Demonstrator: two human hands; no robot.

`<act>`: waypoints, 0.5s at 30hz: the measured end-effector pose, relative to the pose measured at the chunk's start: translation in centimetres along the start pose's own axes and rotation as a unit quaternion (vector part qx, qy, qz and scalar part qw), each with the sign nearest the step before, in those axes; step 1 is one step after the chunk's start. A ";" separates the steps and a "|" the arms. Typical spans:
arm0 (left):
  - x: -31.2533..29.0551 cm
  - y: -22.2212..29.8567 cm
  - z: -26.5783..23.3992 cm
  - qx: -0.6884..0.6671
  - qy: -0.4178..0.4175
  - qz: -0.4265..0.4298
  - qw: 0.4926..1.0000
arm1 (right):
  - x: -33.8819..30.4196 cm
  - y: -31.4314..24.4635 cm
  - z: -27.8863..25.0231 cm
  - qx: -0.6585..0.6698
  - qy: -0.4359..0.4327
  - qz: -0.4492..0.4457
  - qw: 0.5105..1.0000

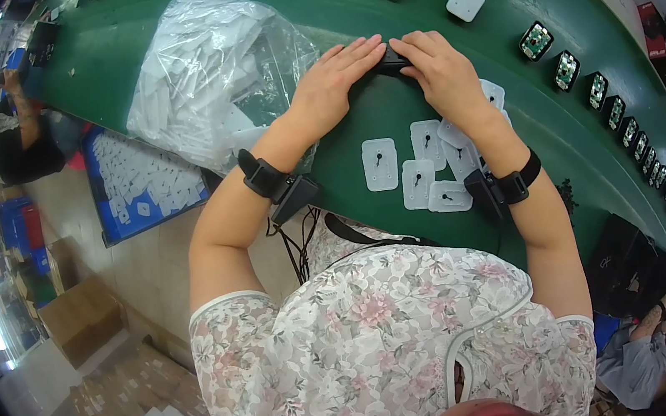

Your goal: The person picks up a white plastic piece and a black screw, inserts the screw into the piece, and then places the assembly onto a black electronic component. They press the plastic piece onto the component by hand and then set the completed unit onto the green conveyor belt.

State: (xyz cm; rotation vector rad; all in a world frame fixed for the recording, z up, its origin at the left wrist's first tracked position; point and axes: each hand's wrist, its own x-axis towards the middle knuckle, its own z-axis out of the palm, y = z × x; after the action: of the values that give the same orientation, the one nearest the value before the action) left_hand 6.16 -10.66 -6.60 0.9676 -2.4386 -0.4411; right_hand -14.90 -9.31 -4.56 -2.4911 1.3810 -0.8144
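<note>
The right hand (442,67) pinches the case (391,61) between both sets of fingertips; the left hand (328,84) lays straight fingers against it, grip unclear. Plates (382,175) lie bodyward of the right fingers, the bag (193,75) left of the left ones.

On the green desk (489,53), a black object (391,62) was held by the right grip (442,67) and touched by the left grip (333,82); a clear bag (198,74) was placed left of both.
</note>
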 end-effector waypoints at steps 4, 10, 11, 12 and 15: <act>0.4 0.2 0.1 0.047 -0.013 0.007 0.999 | 0.5 1.1 -0.6 0.004 -0.011 -0.014 1.000; 0.5 0.7 0.2 0.061 0.009 0.008 0.998 | -0.5 0.1 1.1 -0.050 0.049 0.003 0.998; 0.6 0.5 0.2 0.059 0.004 0.014 0.998 | -0.4 0.2 0.9 -0.051 0.050 0.002 0.997; 0.7 0.3 0.0 0.060 0.005 0.015 0.998 | -0.1 0.4 0.4 -0.030 0.026 0.008 0.999; 0.9 0.1 -0.5 0.030 -0.012 0.029 0.999 | 0.3 0.8 -0.5 0.011 -0.005 0.013 1.000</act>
State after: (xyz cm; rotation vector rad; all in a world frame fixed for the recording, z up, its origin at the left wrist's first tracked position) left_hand 5.81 -11.24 -5.83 0.9193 -2.5069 -0.3624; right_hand -15.64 -9.90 -4.31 -2.4522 1.3914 -0.8073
